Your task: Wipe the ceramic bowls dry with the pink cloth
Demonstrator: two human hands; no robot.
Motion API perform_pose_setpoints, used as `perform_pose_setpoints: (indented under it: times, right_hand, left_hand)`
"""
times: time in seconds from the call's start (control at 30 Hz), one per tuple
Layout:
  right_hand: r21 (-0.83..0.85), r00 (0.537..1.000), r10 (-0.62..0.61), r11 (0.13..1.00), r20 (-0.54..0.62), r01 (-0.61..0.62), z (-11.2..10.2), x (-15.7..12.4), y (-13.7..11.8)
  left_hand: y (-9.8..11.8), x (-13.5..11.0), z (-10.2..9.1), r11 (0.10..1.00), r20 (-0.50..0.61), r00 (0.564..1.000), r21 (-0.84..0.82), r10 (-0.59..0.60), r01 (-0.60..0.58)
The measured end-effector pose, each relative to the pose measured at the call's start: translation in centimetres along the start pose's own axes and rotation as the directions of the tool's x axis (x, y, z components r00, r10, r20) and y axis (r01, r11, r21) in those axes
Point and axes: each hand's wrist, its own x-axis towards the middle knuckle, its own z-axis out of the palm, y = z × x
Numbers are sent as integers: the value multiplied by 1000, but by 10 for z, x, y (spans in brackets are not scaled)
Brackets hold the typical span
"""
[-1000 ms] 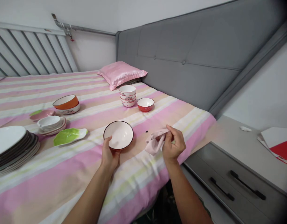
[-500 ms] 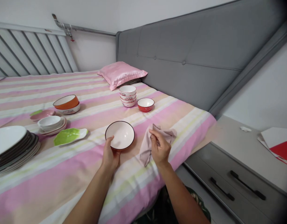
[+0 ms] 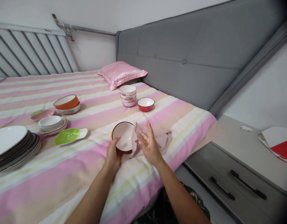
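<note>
My left hand [image 3: 112, 153] grips an orange bowl [image 3: 123, 137] with a dark rim and cream inside, its thumb over the edge. The bowl is tilted toward me, low over the striped bedspread. At its right edge, a pale pink cloth [image 3: 164, 141] laps over the rim. My right hand [image 3: 150, 148] rests against that cloth with its fingers stretched out and apart. Beyond the bowl stand a small red bowl [image 3: 145, 108] and a stack of white patterned bowls [image 3: 128, 101].
On the left are a green leaf-shaped dish [image 3: 70, 135], small white dishes [image 3: 50, 122], an orange bowl [image 3: 73, 102] on a white one, and a tall plate stack [image 3: 32, 145]. A pink pillow [image 3: 122, 73] lies by the headboard [image 3: 171, 46]. A nightstand [image 3: 227, 146] stands right.
The bowl has shifted right and tilted. My right hand has moved left to it, its closed fingers have spread, and the cloth now overlaps the bowl's rim.
</note>
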Motion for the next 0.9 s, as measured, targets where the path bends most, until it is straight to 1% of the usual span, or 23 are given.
perform_pose_setpoints:
  times: [0.07,0.13,0.2,0.27,0.33,0.4,0.5,0.57,0.63,0.7,0.73,0.77,0.83,0.9]
  right_hand:
    - [-61,999,-29,998,-16,28,1,-1,-1]
    - [-148,997,-56,988,-56,47,3,-3,-2]
    - [-214,991,-48,977,-123,20,4,-3,-4]
    - [-237,982,20,969,-190,-65,4,-4,-6]
    - [-245,966,131,952,-221,-185,4,-3,-8]
    - [-257,946,246,920,-209,-296,3,-3,-7]
    - [-272,913,359,875,-193,-401,4,-3,-1]
    - [-216,890,418,866,-183,-451,6,-3,5]
    - [-43,860,488,866,-150,-499,7,-3,11]
    - [158,834,540,838,-112,-522,7,-2,13]
    - [233,825,555,820,-103,-522,7,-1,12]
    - [283,820,563,807,-103,-519,5,0,11]
    - [326,816,566,798,-116,-507,2,3,5]
    - [383,814,562,791,-149,-476,-4,6,-3]
  left_hand:
    - [0,0,0,1000,0,1000,5,1,-1]
    - [0,0,0,1000,-2,1000,8,2,-2]
    - [0,0,0,1000,-4,1000,11,5,-5]
    - [1,0,0,1000,-5,1000,13,7,-7]
    - [1,0,0,1000,-3,1000,16,10,-10]
    - [1,0,0,1000,1,1000,20,11,-11]
    - [1,0,0,1000,6,1000,28,8,-8]
    - [0,0,0,999,5,1000,32,11,-11]
    - [0,1,0,999,-1,1000,32,17,-17]
    - [-1,1,-1,999,-8,1000,28,22,-22]
    - [-2,2,-2,999,-10,1000,26,24,-24]
    - [-2,3,-2,999,-11,1000,24,27,-27]
    - [-3,5,-3,999,-10,999,19,40,-39]
    - [-3,6,-5,998,-9,999,17,53,-53]
